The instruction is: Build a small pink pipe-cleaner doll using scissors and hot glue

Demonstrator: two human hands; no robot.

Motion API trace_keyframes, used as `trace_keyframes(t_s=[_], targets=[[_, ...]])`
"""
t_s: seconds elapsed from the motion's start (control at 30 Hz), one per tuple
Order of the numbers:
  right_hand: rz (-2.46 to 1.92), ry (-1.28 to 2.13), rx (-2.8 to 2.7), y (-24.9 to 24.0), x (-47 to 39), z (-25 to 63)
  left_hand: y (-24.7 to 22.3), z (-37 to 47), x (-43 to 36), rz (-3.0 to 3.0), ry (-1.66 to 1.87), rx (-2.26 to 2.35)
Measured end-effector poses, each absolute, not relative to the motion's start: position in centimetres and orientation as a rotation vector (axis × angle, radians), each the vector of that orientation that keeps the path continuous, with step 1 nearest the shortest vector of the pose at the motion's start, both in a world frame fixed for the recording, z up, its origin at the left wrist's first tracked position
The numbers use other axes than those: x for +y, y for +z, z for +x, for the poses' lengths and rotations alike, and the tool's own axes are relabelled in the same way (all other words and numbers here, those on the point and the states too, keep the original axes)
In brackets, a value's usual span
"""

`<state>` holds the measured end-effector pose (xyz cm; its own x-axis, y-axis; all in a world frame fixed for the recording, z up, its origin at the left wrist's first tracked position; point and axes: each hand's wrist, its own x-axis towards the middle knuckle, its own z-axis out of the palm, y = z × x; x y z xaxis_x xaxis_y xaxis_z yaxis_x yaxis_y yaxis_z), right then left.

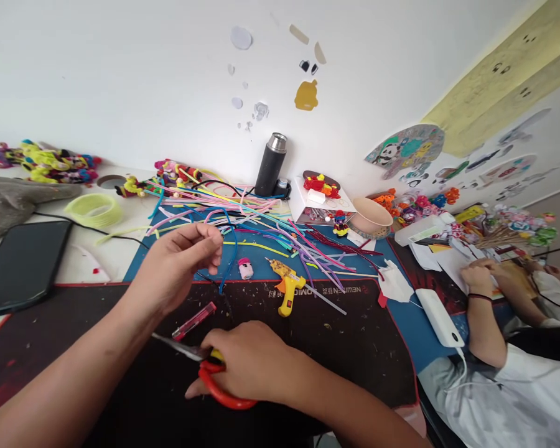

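Observation:
My left hand (180, 261) is raised over the dark mat, its thumb and fingers pinched together. Whatever the pinch holds, if anything, is too small or hidden to make out. A bent blue pipe cleaner (234, 239) curves just right of its fingertips; I cannot tell whether they touch. My right hand (254, 361) grips scissors (226, 395) by their red and yellow handles, the blades pointing left towards my left wrist. Between the hands lies a small pink-red stick-shaped item (194, 320). A yellow glue gun (287, 289) and a small pink-and-white figure piece (245, 267) lie beyond.
Many coloured pipe cleaners (266, 224) spread across the back, before a black thermos (271, 165) and a white box (301, 202). A phone (25, 264) and a pale yellow coil (93, 210) lie left. Right are a white power bank (439, 317) and another person's arm (485, 323).

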<state>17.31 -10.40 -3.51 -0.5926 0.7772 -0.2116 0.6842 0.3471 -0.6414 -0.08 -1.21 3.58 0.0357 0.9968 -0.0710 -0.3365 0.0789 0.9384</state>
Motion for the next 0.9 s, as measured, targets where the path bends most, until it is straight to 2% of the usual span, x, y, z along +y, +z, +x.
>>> trace_keyframes(t_s=[0.2,0.33,0.47,0.67,0.9], targets=[[-1.081,0.813,-2.826,-1.3,-9.4,13.9,2.0,0.7,-0.9,0.856,1.102,0.986],[-0.998,0.820,-2.833,0.4,-8.9,14.4,1.7,0.7,-0.9,0.820,1.025,0.966],[-1.025,0.961,-2.547,0.2,-8.9,16.0,1.6,0.7,-0.8,0.781,0.980,0.930],[-1.164,1.160,-1.822,0.0,-8.0,17.7,0.7,0.8,-0.8,0.693,0.861,0.853],[-1.325,1.089,-1.394,0.4,-6.2,20.2,-0.2,0.6,-0.7,0.640,0.759,0.822]])
